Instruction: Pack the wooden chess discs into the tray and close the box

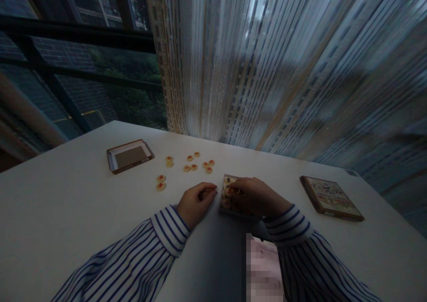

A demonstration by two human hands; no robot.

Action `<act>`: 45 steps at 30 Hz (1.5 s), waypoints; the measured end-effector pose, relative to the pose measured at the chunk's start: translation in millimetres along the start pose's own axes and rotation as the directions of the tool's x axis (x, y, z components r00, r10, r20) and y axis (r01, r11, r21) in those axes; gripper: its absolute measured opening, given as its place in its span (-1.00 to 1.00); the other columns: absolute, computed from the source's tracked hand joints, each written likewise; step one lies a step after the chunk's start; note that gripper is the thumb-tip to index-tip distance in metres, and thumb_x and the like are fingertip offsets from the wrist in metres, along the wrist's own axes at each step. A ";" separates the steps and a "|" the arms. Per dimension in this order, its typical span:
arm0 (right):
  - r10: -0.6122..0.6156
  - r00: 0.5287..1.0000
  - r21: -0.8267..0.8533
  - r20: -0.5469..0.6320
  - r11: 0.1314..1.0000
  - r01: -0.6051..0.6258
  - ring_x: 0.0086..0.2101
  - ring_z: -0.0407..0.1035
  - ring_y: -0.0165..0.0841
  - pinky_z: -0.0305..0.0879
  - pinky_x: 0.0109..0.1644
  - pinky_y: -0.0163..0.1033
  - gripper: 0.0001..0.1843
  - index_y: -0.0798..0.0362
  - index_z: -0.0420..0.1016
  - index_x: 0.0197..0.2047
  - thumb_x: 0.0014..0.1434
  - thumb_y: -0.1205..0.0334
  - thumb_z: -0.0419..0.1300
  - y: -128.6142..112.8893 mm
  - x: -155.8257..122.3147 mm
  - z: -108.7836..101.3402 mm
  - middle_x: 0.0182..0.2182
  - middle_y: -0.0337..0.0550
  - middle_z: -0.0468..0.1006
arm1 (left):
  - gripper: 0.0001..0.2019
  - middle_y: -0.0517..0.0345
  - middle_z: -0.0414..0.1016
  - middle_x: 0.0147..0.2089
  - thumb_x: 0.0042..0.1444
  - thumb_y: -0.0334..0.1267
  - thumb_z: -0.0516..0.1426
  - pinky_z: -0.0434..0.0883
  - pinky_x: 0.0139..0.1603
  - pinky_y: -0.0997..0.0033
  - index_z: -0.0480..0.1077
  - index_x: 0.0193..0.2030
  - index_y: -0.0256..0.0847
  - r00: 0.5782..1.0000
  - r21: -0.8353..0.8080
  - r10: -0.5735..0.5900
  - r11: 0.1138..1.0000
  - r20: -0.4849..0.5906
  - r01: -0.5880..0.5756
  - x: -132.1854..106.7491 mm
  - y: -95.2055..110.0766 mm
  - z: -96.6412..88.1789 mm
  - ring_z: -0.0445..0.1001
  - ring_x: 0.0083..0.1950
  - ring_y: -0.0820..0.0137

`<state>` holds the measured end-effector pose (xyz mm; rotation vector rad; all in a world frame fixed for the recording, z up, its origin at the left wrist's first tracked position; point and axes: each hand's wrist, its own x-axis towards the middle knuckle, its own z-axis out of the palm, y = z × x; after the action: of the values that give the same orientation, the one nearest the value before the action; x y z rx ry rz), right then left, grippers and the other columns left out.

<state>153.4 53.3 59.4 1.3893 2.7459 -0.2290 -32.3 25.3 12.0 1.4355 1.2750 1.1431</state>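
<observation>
On a white table [66, 213] lie several round wooden game pieces with red marks [193, 167]. A small tray [226, 179] of such pieces sits in front of me. My right hand [255, 196] rests over this tray with its fingers curled and pinched on a piece [229, 189] in it. My left hand [195, 202] lies on the table just left of the tray, its fingers curled under; what they hold, if anything, is hidden. Both arms wear blue-striped white sleeves.
An open shallow box [130, 156] with a brown inside lies at the far left of the table. A flat box lid with a picture [330, 198] lies at the right. Behind the table hang striped sheer curtains [283, 62] and a dark window.
</observation>
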 end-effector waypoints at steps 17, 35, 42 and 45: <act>-0.057 0.998 -0.029 -0.019 0.998 0.056 -0.34 0.37 -0.40 0.11 -0.33 -0.35 -0.73 0.02 0.47 -0.26 0.19 0.16 -0.03 0.7 1.3 5.6 -0.28 -0.15 0.52 | -0.80 0.08 0.54 -0.41 -0.10 -0.25 0.13 0.42 -0.30 0.40 0.44 -0.31 -0.27 0.999 0.023 0.045 0.999 0.021 -0.045 1.1 -5.9 -0.2 0.49 -0.37 0.38; -0.049 0.999 0.032 -0.023 0.998 0.049 -0.36 0.37 -0.42 0.13 -0.34 -0.38 -0.75 0.03 0.47 -0.27 0.18 0.22 -0.03 -1.4 -1.5 1.1 -0.29 -0.16 0.52 | -0.78 0.06 0.53 -0.40 -0.10 -0.24 0.12 0.40 -0.30 0.40 0.45 -0.30 -0.28 0.999 0.039 0.029 0.999 0.021 -0.030 0.5 -4.3 -1.1 0.48 -0.37 0.38; -0.055 0.998 0.026 -0.018 0.998 0.056 -0.36 0.36 -0.42 0.10 -0.36 -0.37 -0.76 0.03 0.48 -0.27 0.17 0.24 -0.02 -4.6 -1.6 -2.3 -0.30 -0.16 0.53 | -0.79 0.06 0.53 -0.41 -0.11 -0.25 0.13 0.41 -0.30 0.39 0.45 -0.31 -0.29 1.000 0.020 0.016 1.000 0.026 -0.016 0.4 -3.5 -0.6 0.47 -0.38 0.38; -0.050 0.999 0.017 -0.003 0.999 0.050 -0.36 0.36 -0.42 0.09 -0.36 -0.37 -0.76 0.03 0.48 -0.28 0.18 0.24 -0.02 -5.6 -1.6 -3.3 -0.31 -0.15 0.53 | -0.80 0.08 0.54 -0.41 -0.12 -0.25 0.14 0.41 -0.30 0.40 0.45 -0.32 -0.27 1.000 0.002 0.018 1.000 0.021 -0.018 0.9 -5.0 -0.5 0.48 -0.38 0.38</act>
<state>149.9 49.2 63.5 1.3265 2.7901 -0.2533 -33.7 26.7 7.2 1.4596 1.2512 1.1364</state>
